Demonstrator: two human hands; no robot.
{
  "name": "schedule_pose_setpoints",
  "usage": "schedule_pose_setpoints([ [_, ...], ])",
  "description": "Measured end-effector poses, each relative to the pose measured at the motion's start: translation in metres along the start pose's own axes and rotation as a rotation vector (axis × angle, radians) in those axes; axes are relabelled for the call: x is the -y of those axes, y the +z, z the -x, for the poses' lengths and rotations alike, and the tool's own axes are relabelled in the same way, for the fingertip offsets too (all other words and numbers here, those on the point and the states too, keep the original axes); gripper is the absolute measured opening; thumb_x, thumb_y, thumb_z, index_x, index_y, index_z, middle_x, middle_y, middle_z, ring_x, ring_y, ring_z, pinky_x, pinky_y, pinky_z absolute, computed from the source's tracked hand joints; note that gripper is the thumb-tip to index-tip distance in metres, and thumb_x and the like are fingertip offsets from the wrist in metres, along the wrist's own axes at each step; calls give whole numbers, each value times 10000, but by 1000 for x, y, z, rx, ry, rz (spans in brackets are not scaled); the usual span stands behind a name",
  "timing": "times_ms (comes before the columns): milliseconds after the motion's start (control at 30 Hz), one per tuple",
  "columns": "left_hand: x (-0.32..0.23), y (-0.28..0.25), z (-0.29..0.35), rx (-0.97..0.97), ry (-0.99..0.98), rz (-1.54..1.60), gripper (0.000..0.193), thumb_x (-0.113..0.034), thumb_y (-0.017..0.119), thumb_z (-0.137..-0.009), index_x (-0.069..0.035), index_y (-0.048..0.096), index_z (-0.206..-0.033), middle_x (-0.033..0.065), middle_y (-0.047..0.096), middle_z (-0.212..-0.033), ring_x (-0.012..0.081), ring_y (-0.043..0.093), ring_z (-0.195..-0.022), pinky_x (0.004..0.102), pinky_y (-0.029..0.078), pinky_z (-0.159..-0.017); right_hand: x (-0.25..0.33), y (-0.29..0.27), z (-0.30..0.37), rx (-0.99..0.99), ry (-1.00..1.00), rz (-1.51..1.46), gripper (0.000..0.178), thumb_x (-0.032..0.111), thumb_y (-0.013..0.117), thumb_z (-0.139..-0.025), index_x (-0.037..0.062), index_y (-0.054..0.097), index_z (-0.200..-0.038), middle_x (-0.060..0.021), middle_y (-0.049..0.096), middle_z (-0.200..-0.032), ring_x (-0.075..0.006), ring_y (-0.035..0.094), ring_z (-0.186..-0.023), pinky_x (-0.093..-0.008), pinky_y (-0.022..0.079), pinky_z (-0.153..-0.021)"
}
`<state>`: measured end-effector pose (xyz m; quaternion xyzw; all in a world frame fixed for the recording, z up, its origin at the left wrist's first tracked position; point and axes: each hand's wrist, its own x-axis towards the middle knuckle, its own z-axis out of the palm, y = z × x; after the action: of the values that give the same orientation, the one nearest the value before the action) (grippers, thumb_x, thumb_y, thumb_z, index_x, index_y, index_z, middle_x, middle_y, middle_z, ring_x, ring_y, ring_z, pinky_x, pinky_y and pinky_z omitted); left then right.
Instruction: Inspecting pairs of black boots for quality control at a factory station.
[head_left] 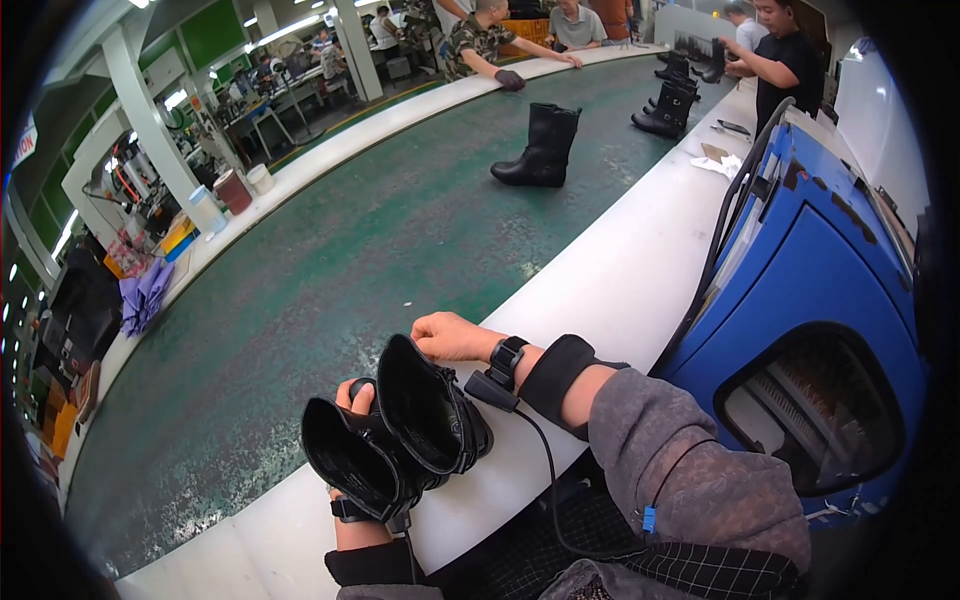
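Note:
Two black buckled boots stand close together near me, their open tops tilted toward my view. The left boot point(352, 455) is by my left hand point(355, 396), whose fingers are curled around its far side; the palm is hidden behind the shaft. My right hand point(452, 337) is closed against the far upper side of the right boot point(428, 405), with its fingertips partly hidden. Each wrist wears a black strap; a cabled black device point(492, 390) hangs by the right one.
The boots are over a white ledge point(600, 270) bordering a worn green conveyor belt point(300, 260). Another black boot point(540, 150) stands farther along, with several more boots point(665, 110) beyond. A blue machine point(800, 300) rises at right. Co-workers point(785, 60) are across and along the line.

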<state>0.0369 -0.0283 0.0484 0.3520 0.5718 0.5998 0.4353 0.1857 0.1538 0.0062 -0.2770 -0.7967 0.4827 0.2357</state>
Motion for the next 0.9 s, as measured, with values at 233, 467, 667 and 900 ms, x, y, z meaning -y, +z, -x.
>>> schedule_pose_setpoints([
  [233, 4, -1, -5, 11, 5, 54, 255, -260, 555, -925, -54, 547, -1075, 17, 571, -841, 115, 521, -739, 256, 432, -660, 2, 0, 0, -5, 14, 10, 216, 190, 577, -816, -15, 631, -854, -53, 625, -716, -122, 579, -660, -273, 464, -613],
  [467, 8, -2, -11, 24, 14, 106, 263, -262, 560, -921, -52, 549, -1079, 19, 571, -849, 119, 524, -748, 259, 435, -667, 0, 0, -4, 5, 13, 0, 221, 196, 584, -819, -15, 632, -865, -57, 630, -728, -123, 583, -671, -276, 471, -623],
  [667, 10, -3, -12, 34, 27, 154, 269, -263, 565, -918, -52, 551, -1083, 21, 572, -856, 122, 526, -755, 261, 437, -673, 3, 0, -3, 4, 18, 17, 224, 202, 593, -819, -12, 637, -868, -59, 638, -748, -123, 588, -690, -276, 473, -634],
  [900, 19, -10, -7, 15, 18, 217, 277, -265, 571, -914, -50, 553, -1088, 23, 573, -864, 126, 529, -764, 264, 439, -680, -3, 6, 1, -10, 0, 47, 251, 226, 596, -829, -14, 639, -888, -81, 653, -771, -140, 599, -735, -298, 477, -674],
])
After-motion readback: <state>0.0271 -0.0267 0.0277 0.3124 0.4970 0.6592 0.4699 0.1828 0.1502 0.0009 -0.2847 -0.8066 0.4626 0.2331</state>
